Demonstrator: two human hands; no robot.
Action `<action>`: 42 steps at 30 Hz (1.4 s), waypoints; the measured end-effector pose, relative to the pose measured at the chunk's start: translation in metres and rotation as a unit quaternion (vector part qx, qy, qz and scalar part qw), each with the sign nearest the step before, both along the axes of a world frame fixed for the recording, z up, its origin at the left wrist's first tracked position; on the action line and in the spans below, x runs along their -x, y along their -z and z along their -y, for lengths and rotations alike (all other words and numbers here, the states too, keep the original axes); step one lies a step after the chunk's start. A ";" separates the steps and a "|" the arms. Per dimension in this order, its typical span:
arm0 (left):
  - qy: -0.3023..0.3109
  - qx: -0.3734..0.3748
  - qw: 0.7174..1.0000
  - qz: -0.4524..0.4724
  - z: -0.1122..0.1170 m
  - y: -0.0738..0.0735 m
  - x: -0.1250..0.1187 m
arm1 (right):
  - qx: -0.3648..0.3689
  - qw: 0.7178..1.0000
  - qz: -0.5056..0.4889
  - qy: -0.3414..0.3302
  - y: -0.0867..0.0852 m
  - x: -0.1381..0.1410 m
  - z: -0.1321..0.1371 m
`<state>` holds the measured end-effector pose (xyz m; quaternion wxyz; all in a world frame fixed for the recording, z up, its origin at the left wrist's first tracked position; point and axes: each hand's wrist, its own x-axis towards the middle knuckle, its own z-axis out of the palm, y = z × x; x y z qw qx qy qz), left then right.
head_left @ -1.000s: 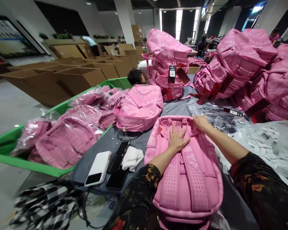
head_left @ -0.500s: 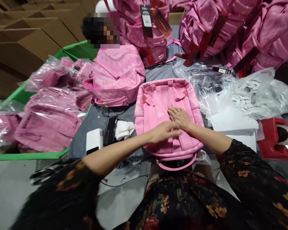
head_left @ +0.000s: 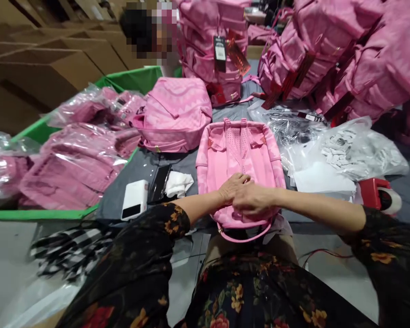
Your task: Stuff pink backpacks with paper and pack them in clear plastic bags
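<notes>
A pink backpack (head_left: 241, 150) lies back-side up on the grey table (head_left: 140, 171), straps facing me and its handle loop at the near edge. Both my hands rest on its lower part, crossing each other. My left hand (head_left: 235, 184) lies flat on it, fingers stretched to the right. My right hand (head_left: 254, 200) comes in from the right and overlaps the left at the wrist. Its fingers are bent and partly hidden, so its grip is unclear.
Another pink backpack (head_left: 174, 114) stands behind, with tall piles of tagged pink backpacks (head_left: 331, 50) beyond. Bagged backpacks (head_left: 75, 164) fill a green bin on the left. A white power bank (head_left: 134, 205), phone (head_left: 159, 182), cloth (head_left: 178, 183), plastic bags (head_left: 355, 150) and red tape dispenser (head_left: 376, 193) lie around. A person sits across the table.
My view tipped down from the far room to the table. Both hands slid from the backpack's top down to its near end, and the right hand now crosses over the left.
</notes>
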<state>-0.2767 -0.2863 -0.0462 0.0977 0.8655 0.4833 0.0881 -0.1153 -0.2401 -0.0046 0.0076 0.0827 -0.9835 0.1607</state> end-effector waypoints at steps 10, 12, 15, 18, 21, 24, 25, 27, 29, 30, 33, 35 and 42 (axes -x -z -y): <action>-0.290 -0.059 0.955 -0.005 -0.003 0.016 0.014 | -0.066 0.996 -0.045 -0.036 0.056 0.026 -0.004; -0.301 -0.035 0.953 -0.028 -0.001 0.011 0.009 | -0.096 0.994 -0.045 0.025 0.058 0.028 -0.005; -0.278 -0.003 0.958 -0.067 0.017 0.006 -0.002 | -0.132 0.975 -0.083 0.157 0.053 0.018 0.004; -0.259 0.007 0.963 -0.077 0.048 0.010 -0.011 | -0.141 0.920 -0.157 0.331 0.053 -0.005 0.020; -0.223 0.018 0.972 -0.073 0.068 0.006 -0.011 | -0.128 0.884 -0.140 0.426 0.061 -0.027 0.037; -0.184 0.027 0.980 -0.072 0.059 -0.015 -0.006 | -0.111 0.921 -0.096 0.362 0.063 -0.041 0.037; -0.187 0.016 0.980 -0.069 0.050 -0.023 -0.005 | -0.108 0.926 -0.104 0.345 0.060 -0.045 0.030; -0.210 -0.024 0.975 -0.061 0.029 -0.034 -0.008 | -0.122 0.913 -0.148 0.360 0.048 -0.056 0.005; -0.233 -0.047 0.970 -0.055 0.011 -0.033 -0.016 | -0.160 0.873 -0.174 0.427 0.029 -0.073 -0.028; -0.237 -0.039 0.969 -0.052 0.005 -0.028 -0.020 | -0.180 0.852 -0.162 0.463 0.020 -0.084 -0.045; -0.227 0.009 0.973 -0.037 -0.003 -0.007 -0.029 | -0.183 0.827 -0.059 0.528 0.001 -0.116 -0.085; -0.224 0.018 0.974 -0.027 -0.002 0.003 -0.031 | -0.127 0.818 -0.024 0.560 -0.005 -0.130 -0.102; -0.229 0.023 0.973 -0.013 -0.001 0.001 -0.028 | -0.055 0.715 -0.143 0.682 -0.069 -0.126 -0.173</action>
